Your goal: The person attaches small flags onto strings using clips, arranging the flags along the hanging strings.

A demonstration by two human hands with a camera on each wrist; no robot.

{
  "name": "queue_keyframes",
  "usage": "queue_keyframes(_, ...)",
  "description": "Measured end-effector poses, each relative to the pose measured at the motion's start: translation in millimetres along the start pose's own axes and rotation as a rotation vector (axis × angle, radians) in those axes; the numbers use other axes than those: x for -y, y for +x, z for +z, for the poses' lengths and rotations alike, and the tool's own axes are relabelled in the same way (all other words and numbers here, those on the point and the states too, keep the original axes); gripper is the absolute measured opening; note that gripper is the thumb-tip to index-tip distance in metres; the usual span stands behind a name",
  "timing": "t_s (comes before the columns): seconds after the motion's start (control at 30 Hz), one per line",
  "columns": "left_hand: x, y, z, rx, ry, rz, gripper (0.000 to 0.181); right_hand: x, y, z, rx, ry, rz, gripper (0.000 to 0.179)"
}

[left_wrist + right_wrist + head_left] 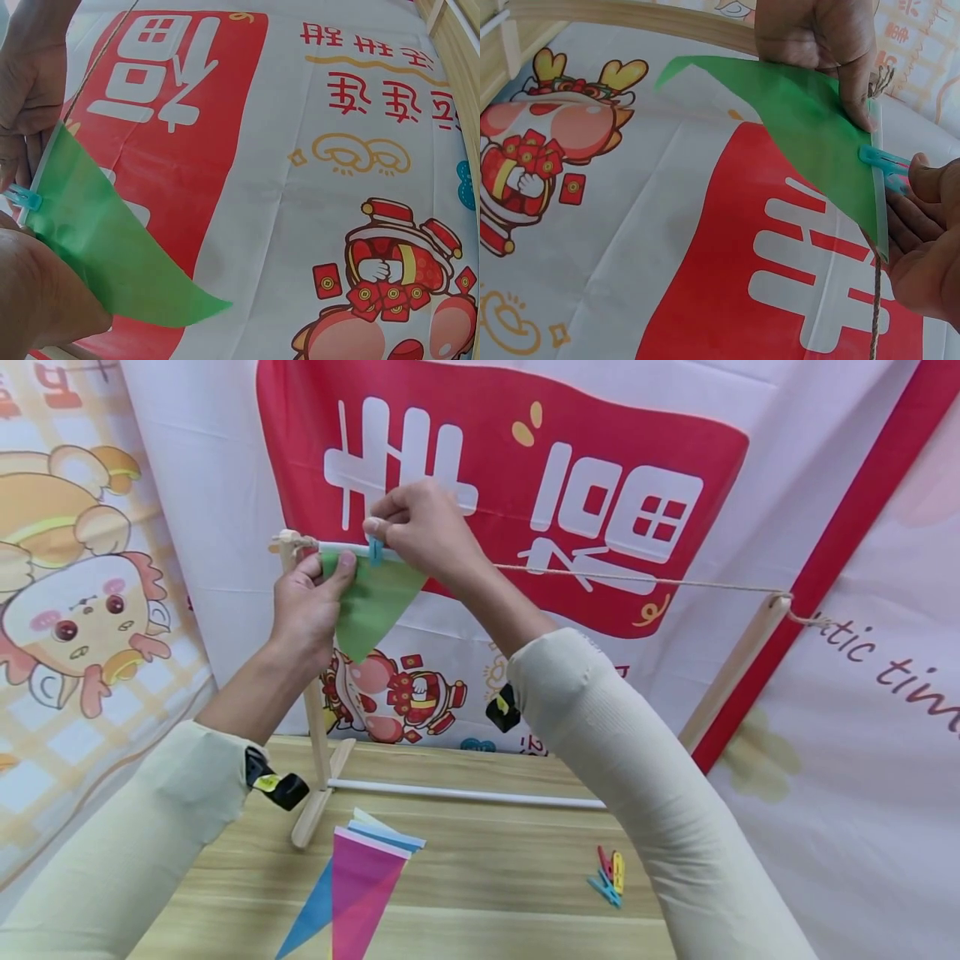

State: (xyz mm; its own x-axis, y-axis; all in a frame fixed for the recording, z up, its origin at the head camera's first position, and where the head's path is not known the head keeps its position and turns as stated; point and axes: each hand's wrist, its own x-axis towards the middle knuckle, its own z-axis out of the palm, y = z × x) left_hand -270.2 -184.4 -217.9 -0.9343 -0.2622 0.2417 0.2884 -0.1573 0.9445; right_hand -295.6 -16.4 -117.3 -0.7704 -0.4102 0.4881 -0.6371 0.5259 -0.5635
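A green pennant flag (pixel 378 606) with a white top edge hangs at the left end of a twine line (pixel 637 578). My left hand (pixel 303 614) pinches the flag near its upper left corner, thumb in front. With thumb and fingers, my right hand (pixel 431 527) holds a light blue clothespin (pixel 885 165) from above. In the right wrist view the clothespin's jaws sit over the flag's white edge. The flag's tip points down and hangs free. Some of the left fingers are hidden behind the cloth.
Wooden posts (pixel 738 664) hold the twine, joined low down by a white rod (pixel 465 793). Pink and blue pennants (pixel 367 885) lie stacked on the wooden table (pixel 480 893). Red, yellow and blue clothespins (pixel 611 877) lie to the right. A printed cloth (pixel 240 460) hangs behind.
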Motion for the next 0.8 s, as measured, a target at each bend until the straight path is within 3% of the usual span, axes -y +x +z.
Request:
queue_keyframes(0.43, 0.8, -2.9, -0.5, 0.003, 0.075, 0.002, 0.059, -5, -2.2, -5, 0.062, -0.021, 0.013, 0.048)
queue_keyframes(0.67, 4.3, -6.1, -1.8, 0.025, 0.101, -0.001, 0.065, -9, -8.0, -11, 0.059, 0.022, 0.007, 0.054)
queue_keyframes(0.8, 7.8, -7.8, -3.0, 0.035, 0.132, -0.009, 0.068, -15, -11.6, -15, 0.029, 0.058, -0.038, 0.049)
